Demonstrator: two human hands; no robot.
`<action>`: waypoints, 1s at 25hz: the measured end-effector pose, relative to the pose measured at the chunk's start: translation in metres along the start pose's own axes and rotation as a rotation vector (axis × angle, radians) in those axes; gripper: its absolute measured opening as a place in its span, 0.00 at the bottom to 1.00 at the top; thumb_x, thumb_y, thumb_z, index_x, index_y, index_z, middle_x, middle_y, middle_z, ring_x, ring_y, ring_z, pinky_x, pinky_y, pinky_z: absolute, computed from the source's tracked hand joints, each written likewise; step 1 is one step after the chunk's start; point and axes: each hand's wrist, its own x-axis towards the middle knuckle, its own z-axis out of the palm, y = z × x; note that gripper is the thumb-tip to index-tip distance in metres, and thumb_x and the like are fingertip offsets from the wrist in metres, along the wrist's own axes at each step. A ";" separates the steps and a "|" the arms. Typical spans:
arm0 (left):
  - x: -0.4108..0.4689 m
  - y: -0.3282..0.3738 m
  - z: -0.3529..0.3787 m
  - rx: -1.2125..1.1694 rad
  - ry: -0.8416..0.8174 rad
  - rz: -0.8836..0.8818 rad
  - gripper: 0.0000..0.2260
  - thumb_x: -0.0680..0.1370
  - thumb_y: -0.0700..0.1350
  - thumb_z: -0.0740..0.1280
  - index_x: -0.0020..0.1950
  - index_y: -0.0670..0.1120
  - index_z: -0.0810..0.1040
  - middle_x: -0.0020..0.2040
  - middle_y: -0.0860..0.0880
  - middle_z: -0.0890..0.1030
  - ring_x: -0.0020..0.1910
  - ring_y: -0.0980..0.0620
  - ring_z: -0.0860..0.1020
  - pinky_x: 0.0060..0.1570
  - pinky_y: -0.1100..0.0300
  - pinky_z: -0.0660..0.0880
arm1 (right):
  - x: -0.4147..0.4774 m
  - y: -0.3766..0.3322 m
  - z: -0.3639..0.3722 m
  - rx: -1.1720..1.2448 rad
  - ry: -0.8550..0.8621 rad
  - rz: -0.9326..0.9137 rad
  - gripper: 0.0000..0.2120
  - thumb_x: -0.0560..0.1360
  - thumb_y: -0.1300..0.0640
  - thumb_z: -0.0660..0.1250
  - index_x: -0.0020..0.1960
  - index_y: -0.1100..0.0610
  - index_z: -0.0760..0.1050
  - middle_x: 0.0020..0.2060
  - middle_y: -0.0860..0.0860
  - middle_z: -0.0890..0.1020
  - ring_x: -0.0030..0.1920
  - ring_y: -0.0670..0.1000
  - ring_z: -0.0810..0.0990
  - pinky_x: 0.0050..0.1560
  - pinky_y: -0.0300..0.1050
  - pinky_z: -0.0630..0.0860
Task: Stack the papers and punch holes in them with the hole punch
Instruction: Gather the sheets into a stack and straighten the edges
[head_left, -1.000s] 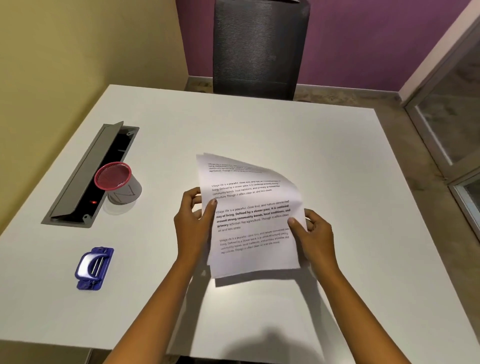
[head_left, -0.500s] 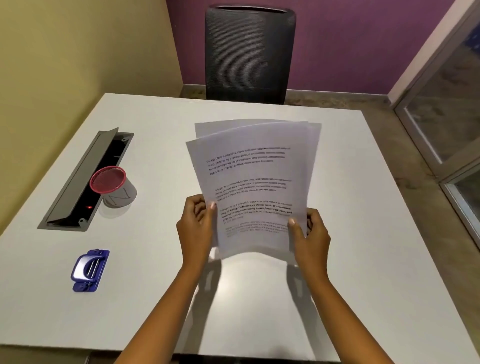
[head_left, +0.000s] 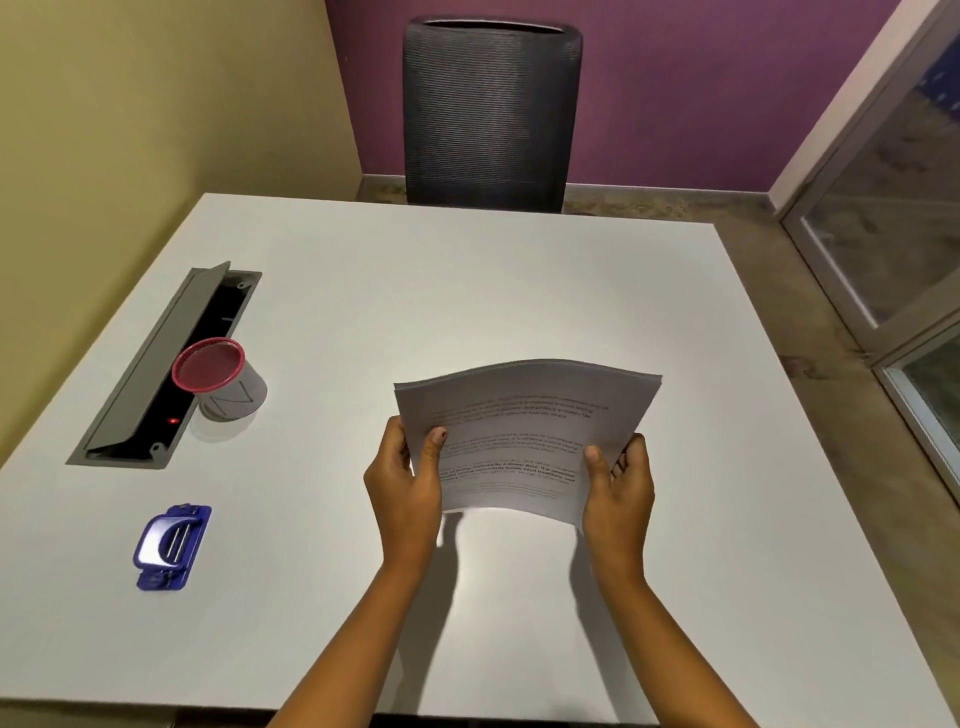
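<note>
**Papers held up in both hands over the table**

Along the left edge of the white table (head_left: 493, 291) a long grey hatch (head_left: 161, 364) stands open, its lid tilted up, and a small red light glows in the dark slot. Just beside it, overlapping its right edge, sits a grey cup (head_left: 228, 382) with a red rim. Nearer to me on the same side lies the blue hole punch (head_left: 173, 545), flat on the table, well apart from both hands, with nothing touching it.

Moving across, the left hand (head_left: 405, 488) has its grip closed on the left edge of the papers (head_left: 524, 431): the thumb lies over the printed front and the fingers are tucked behind. The papers are off the table, held in the air above its middle, bowed so that the top edge arches. Several sheets show at that top edge, lying close together but not quite flush at the right corner. The print on the front sheet is too blurred to read.

The right hand (head_left: 618, 493) grips the right edge the same way, thumb in front, fingers behind.

Beyond the far side of the table stands a dark chair (head_left: 491, 109) against a purple wall.
</note>
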 end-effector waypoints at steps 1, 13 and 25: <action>0.000 0.002 0.000 -0.004 0.007 0.013 0.04 0.76 0.50 0.67 0.46 0.59 0.74 0.39 0.59 0.79 0.36 0.60 0.73 0.39 0.64 0.70 | 0.000 -0.001 0.000 0.009 0.005 -0.007 0.04 0.78 0.63 0.62 0.51 0.55 0.70 0.46 0.44 0.80 0.44 0.38 0.78 0.43 0.28 0.73; -0.008 -0.005 -0.008 0.026 -0.020 0.054 0.03 0.76 0.47 0.66 0.47 0.56 0.74 0.37 0.61 0.78 0.34 0.59 0.70 0.35 0.67 0.66 | -0.011 0.003 -0.001 0.065 0.046 0.036 0.11 0.79 0.62 0.62 0.48 0.45 0.73 0.49 0.45 0.82 0.49 0.44 0.80 0.48 0.33 0.75; -0.013 -0.010 -0.011 0.054 -0.093 -0.037 0.11 0.74 0.48 0.67 0.49 0.66 0.76 0.44 0.62 0.83 0.45 0.58 0.80 0.46 0.63 0.75 | -0.020 0.010 0.002 0.071 0.072 0.107 0.08 0.79 0.61 0.62 0.48 0.48 0.73 0.50 0.48 0.82 0.52 0.50 0.80 0.51 0.40 0.75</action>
